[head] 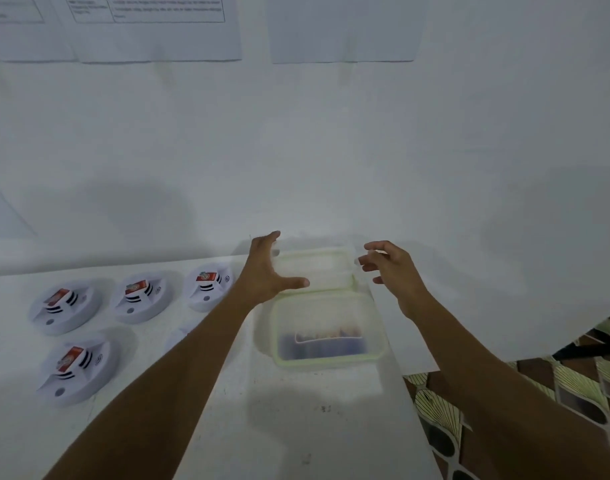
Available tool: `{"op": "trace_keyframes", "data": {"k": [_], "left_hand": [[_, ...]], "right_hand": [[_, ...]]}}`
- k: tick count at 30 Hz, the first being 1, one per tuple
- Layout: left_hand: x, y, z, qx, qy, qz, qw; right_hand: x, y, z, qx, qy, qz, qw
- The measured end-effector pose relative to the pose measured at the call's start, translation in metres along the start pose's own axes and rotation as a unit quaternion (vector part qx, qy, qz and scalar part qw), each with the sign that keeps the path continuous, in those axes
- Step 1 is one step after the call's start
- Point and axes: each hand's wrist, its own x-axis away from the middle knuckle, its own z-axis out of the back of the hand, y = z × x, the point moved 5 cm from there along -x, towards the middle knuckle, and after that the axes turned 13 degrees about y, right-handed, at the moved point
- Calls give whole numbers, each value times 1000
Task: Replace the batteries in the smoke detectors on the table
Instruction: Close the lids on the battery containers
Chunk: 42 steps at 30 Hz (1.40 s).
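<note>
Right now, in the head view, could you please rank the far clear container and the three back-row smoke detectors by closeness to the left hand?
From the left hand:
1. Far clear container, right beside the hand.
2. Right detector, just to the hand's left.
3. Middle detector, further left.
4. Left detector, at the row's far end.

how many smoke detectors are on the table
4 detectors: back row left, middle, right; one in front at left. A white edge by the left forearm may be a fifth, mostly hidden.
</note>
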Motion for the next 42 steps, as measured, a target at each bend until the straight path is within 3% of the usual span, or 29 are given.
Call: {"op": "trace_keyframes", "data": {"k": [5, 9, 12, 16, 26, 30, 34, 39, 42], "left_hand": [[-5, -4, 30, 41, 51, -14, 998], [-1, -12, 52, 53, 66, -12, 996], [9, -19, 61, 39, 61, 2, 997], [20, -21, 60, 28, 70, 6, 997], [24, -12, 25, 17, 16, 27, 999], [25, -2, 26, -19, 21, 27, 999], [25, 25, 52, 65, 133, 2, 989], [24, 30, 69, 125, 80, 85, 985], [25, 31, 84, 157, 118, 76, 978]], "right_hand": [[-13, 13, -10, 135, 19, 34, 990], [-21, 25, -25, 212, -6, 10, 977], [-26, 29, -16, 166, 47, -15, 985], [-23, 30, 15, 14, 103, -72, 992], [-16, -41, 88, -110, 281, 60, 952], [-5, -49, 66, -206, 213, 27, 955], [10, -49, 28, -236, 133, -14, 962], [23, -52, -6, -236, 47, -46, 970], [20, -56, -6, -129, 54, 27, 990]]}}
